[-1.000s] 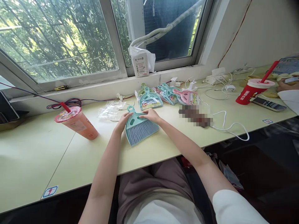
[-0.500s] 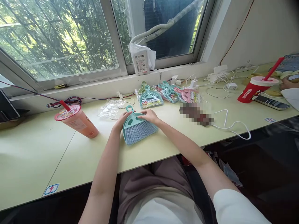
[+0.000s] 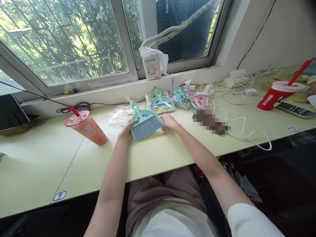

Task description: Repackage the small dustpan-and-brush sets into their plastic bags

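– Shifted since half a second ago?

– Yes: dustpan (image 3: 133,132) and brush (image 3: 147,127) a little farther from the near table edge (image 3: 158,172), right hand (image 3: 170,121) out from near the handle to the right rim. Card (image 3: 165,129) newly in sight just below.

– And the grips?

– Left hand (image 3: 127,129) closed on the left rim, thumb on top. Right hand closed at the right rim, fingertips partly hidden. Looks like a two-handed handling step, brush nested over the pan, bristles towards the body. To judge by that, calls for an even hold on both rims, to keep brush and pan together. Hard to tell if touching the table underneath.

– Containers, then?

– Left of the left arm, a cup (image 3: 92,131), lidded, with a straw and an orange-pink drink inside. Beyond the pan, clear packets: green and teal sets in one group (image 3: 161,106), more teal ones (image 3: 182,98) and a pink one (image 3: 200,100) to the right. Crumpled wrap (image 3: 118,115) beside.

– Farther off?

– Red cup (image 3: 274,97) at far right, lidded, contents hidden. On the sill (image 3: 106,88), a white bag (image 3: 164,62) around a printed box (image 3: 152,67).
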A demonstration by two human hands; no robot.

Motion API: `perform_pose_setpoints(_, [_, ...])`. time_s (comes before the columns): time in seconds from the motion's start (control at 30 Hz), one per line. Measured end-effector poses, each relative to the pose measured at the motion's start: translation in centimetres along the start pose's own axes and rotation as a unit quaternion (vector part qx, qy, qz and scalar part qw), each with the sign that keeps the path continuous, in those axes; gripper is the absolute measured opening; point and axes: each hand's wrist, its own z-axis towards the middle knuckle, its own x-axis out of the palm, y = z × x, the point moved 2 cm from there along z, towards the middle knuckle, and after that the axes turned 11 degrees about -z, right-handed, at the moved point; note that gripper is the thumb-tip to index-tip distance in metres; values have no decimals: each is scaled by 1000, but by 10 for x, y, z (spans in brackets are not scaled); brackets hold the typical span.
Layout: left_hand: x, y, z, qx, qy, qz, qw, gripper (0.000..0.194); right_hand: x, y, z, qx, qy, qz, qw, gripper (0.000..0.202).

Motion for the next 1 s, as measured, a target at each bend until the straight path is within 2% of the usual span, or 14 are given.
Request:
perform_pose_setpoints(0.1, [-4, -1, 3, 29, -1, -15, 999, 37, 2, 2, 2, -1, 36, -41, 999, 37])
perform_pose_setpoints(0.27, [-2, -2, 5, 73, 1, -46, 996, 42, 6, -1, 7, 28, 80, -33, 996, 56])
perform_pose_setpoints(0.47, [-4, -2, 5, 79, -15, -25, 996, 43, 4, -11, 6, -51, 93, -26, 994, 63])
perform_pose_setpoints(0.6, [-3, -1, 5, 80, -11, -36, 996, 49, 2, -11, 4, -47, 114, -12, 992, 57])
perform_pose_setpoints(0.77, [-6, 1, 7, 70, -12, -25, 997, 52, 1, -11, 6, -39, 124, -10, 991, 25])
perform_pose_setpoints(0.83, [-7, 1, 7, 69, -9, -16, 997, 53, -1, -12, 5, -30, 125, 19, 992, 25])
perform_pose_setpoints(0.9, [-7, 0, 6, 66, -5, -8, 998, 56, -5, -9, 2, -50, 140, 91, 985, 27])
perform_pose_setpoints(1.0, [-2, 1, 5, 62, -4, 2, 998, 59, -11, 9, -5, -137, 161, 269, 939, 31])
